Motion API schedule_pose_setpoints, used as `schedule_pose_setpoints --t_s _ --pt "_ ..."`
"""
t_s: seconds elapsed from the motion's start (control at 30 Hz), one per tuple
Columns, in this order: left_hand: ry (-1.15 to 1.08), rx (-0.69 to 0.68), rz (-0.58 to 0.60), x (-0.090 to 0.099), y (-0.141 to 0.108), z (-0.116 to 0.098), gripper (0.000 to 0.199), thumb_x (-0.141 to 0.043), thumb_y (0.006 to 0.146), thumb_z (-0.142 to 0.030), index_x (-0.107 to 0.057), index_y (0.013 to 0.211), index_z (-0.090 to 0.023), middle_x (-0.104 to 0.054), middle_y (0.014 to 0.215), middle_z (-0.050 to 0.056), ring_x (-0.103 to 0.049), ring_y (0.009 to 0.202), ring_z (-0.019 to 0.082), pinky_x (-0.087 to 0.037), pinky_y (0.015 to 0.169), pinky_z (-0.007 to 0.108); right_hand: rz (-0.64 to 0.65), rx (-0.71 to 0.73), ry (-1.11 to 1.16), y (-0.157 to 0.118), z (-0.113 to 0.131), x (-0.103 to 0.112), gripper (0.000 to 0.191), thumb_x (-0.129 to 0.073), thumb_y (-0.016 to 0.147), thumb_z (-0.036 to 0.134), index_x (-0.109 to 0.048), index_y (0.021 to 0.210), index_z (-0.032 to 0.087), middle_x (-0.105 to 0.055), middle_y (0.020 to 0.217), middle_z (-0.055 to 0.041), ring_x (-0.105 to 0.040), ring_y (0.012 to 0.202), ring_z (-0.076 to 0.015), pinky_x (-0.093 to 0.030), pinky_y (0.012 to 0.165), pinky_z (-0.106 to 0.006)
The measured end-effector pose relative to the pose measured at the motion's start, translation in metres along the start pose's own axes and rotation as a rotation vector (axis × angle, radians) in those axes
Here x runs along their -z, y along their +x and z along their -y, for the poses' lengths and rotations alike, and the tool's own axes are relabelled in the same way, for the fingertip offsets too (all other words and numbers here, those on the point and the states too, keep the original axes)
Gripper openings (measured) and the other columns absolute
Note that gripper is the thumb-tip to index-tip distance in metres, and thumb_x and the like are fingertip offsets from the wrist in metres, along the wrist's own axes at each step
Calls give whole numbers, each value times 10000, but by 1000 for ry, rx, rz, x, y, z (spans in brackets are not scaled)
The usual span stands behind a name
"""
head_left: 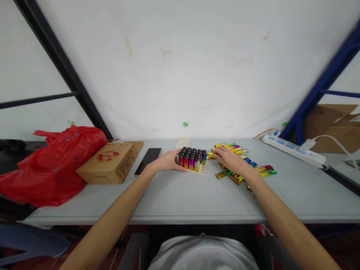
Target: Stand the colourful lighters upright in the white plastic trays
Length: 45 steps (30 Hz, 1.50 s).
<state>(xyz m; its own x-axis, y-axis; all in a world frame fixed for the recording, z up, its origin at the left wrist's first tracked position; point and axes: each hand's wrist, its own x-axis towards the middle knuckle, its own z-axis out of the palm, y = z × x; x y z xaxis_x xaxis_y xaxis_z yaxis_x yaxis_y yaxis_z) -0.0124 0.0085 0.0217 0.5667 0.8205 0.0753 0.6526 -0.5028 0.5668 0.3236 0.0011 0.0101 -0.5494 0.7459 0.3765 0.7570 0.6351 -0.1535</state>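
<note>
Grey table (197,198): carton (102,161), phone (148,160); left hand (168,161) clasps lighter block (191,159); right hand (228,159) at loose lighters (236,178), grip unclear.

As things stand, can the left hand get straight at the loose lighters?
Probably not directly: the left hand is at the upright lighters, which stand between it and the loose lighters, where the right hand already is.

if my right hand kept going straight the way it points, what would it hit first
Most likely the upright lighters in the white tray, just left of your right hand. A loose gold lighter pokes out between them and might be brushed first; depth is hard to judge.
</note>
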Motion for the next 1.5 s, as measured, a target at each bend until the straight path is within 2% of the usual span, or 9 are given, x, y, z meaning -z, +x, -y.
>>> schedule_pose_setpoints --t_s 0.17,0.37,0.57,0.77,0.83,0.93,1.1,1.2,1.5 --pt "-3 -14 2 0 0 1 845 -879 656 -627 -623 1337 -196 -743 1304 82 -703 1154 334 -550 956 375 -134 -97 91 0 6 11 318 -408 1111 385 -669 1147 207 -766 919 -72 -706 831 -240 -466 766 -323" --pt "-14 3 4 1 0 -1 863 -890 649 -603 -620 1363 -202 -733 1331 81 -705 1159 341 -552 971 391 -271 -126 105 5 8 5 298 -619 1000 468 -672 880 201 -672 718 -40 -625 650 -203 -430 657 -304" --pt "-22 -11 -6 1 0 -3 857 -901 642 -585 -626 1358 -204 -729 1341 82 -696 1181 342 -540 1003 401 -332 -97 89 8 17 5 451 -489 1047 523 -445 694 245 -590 757 -57 -565 693 -201 -411 666 -317" --pt "-21 15 -7 0 -1 -4 854 -895 634 -602 -625 1330 -188 -748 1293 88 -712 1130 337 -553 965 392 -189 -166 403 4 29 8 319 -443 1072 476 -597 949 225 -644 668 10 -589 607 -177 -435 675 -297" --pt "-15 13 -6 0 -1 -4 852 -892 636 -604 -625 1330 -190 -750 1288 86 -710 1137 339 -547 977 395 -229 -175 418 5 30 6 332 -462 1055 513 -615 1008 222 -637 673 17 -579 619 -176 -424 670 -294" --pt "-2 12 -6 0 0 -3 856 -889 639 -607 -624 1337 -188 -747 1289 94 -708 1142 348 -546 975 405 -308 -251 458 7 30 0 456 -465 1017 632 -566 835 227 -581 667 10 -537 637 -172 -394 632 -287" --pt "-3 -3 -2 0 0 -1 842 -887 648 -605 -628 1333 -191 -745 1292 96 -707 1141 348 -550 963 398 -202 -472 746 11 35 -7 719 -253 980 819 -402 570 247 -387 495 25 -379 478 -134 -294 480 -277" --pt "-6 -17 -5 0 -1 -2 829 -881 657 -605 -627 1333 -197 -751 1282 83 -692 1181 347 -542 983 390 -187 -570 848 12 41 -9 711 -325 924 867 -355 547 265 -329 448 41 -316 421 -120 -247 431 -277" --pt "-26 -6 7 -1 1 1 830 -890 654 -601 -624 1320 -184 -743 1288 87 -713 1126 333 -541 981 383 -162 -549 932 16 47 -16 513 -392 949 573 -336 535 275 -316 424 40 -299 394 -117 -226 410 -279"
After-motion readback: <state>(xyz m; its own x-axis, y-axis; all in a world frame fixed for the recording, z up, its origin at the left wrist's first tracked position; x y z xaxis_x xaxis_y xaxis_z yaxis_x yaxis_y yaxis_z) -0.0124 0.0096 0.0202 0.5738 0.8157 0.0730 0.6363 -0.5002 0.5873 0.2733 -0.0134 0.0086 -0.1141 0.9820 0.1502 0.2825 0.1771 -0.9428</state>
